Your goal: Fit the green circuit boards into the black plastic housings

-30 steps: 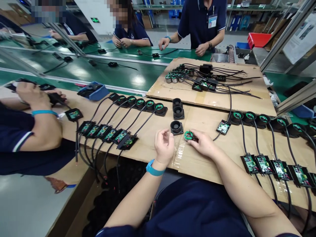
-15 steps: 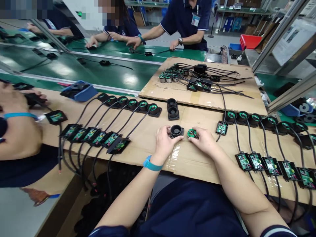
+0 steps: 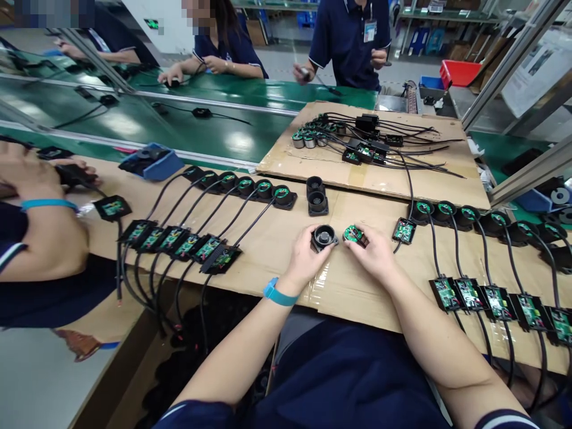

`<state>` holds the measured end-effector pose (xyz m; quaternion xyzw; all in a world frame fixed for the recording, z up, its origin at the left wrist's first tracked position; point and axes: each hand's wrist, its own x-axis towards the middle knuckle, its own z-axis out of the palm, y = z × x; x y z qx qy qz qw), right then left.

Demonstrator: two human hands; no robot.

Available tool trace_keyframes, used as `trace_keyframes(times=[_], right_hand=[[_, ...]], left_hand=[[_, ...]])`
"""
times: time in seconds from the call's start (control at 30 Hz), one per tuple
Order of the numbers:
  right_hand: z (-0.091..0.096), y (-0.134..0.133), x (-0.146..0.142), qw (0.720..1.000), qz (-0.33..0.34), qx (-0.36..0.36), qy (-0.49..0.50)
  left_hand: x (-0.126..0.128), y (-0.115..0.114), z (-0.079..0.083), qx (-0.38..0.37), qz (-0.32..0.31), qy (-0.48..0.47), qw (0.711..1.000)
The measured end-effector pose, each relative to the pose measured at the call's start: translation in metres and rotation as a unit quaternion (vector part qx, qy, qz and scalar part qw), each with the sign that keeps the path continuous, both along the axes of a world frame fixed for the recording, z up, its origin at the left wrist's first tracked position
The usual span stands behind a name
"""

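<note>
My left hand (image 3: 304,255) grips a black round fan housing (image 3: 325,236) with a square flange, its open cup tilted up. Close to its right, my right hand (image 3: 372,250) pinches a round green circuit board (image 3: 352,232) with a black cable at it; a small gap separates the two parts. What lies under the board is hidden by my fingers. Two more black housings (image 3: 317,202) stand just behind my left hand. To the right of my right hand lies a small open black box with a green board (image 3: 404,230), its cable running back.
Rows of cabled housings with open board boxes lie left (image 3: 181,242) and right (image 3: 469,293). A raised cardboard sheet (image 3: 308,161) holds cabled motors behind. A co-worker's arm (image 3: 49,238) is at far left, beside a blue bin (image 3: 163,165). Other people work across the green conveyor (image 3: 214,140).
My left hand has tilted the fan housing and my right hand has turned the round board, showing more of it. Across the conveyor, the standing person's hands have lifted off the belt.
</note>
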<state>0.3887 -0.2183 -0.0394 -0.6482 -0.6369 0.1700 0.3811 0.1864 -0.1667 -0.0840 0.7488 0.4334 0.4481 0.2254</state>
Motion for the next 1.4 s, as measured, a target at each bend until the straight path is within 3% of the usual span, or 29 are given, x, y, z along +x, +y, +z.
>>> trace_keyframes(times=[0.17, 0.4, 0.6, 0.9, 1.1, 1.3, 1.4], right_hand=[[0.005, -0.013, -0.020, 0.990, -0.026, 0.125, 0.062], [-0.001, -0.015, -0.037, 0.989, 0.026, 0.143, 0.034], [-0.001, -0.017, -0.044, 0.993, 0.029, 0.117, 0.009], [0.001, -0.017, -0.043, 0.996, 0.036, 0.077, 0.003], [0.000, -0.014, -0.039, 0.998, 0.056, 0.033, -0.011], [0.001, -0.015, -0.036, 0.997, 0.068, 0.012, -0.021], [0.002, -0.014, -0.033, 0.996, 0.077, 0.008, -0.032]], left_hand=[[0.006, -0.007, 0.005, 0.070, -0.017, 0.001, 0.997], [0.010, -0.011, 0.008, 0.157, -0.046, 0.035, 0.986], [0.011, -0.011, 0.008, 0.151, -0.033, 0.031, 0.988], [0.011, -0.010, 0.006, 0.137, -0.061, 0.013, 0.989], [0.010, -0.009, 0.002, 0.052, -0.104, 0.004, 0.993], [0.009, -0.007, -0.002, 0.020, -0.054, -0.010, 0.998], [0.008, -0.006, -0.003, 0.008, -0.064, -0.011, 0.998]])
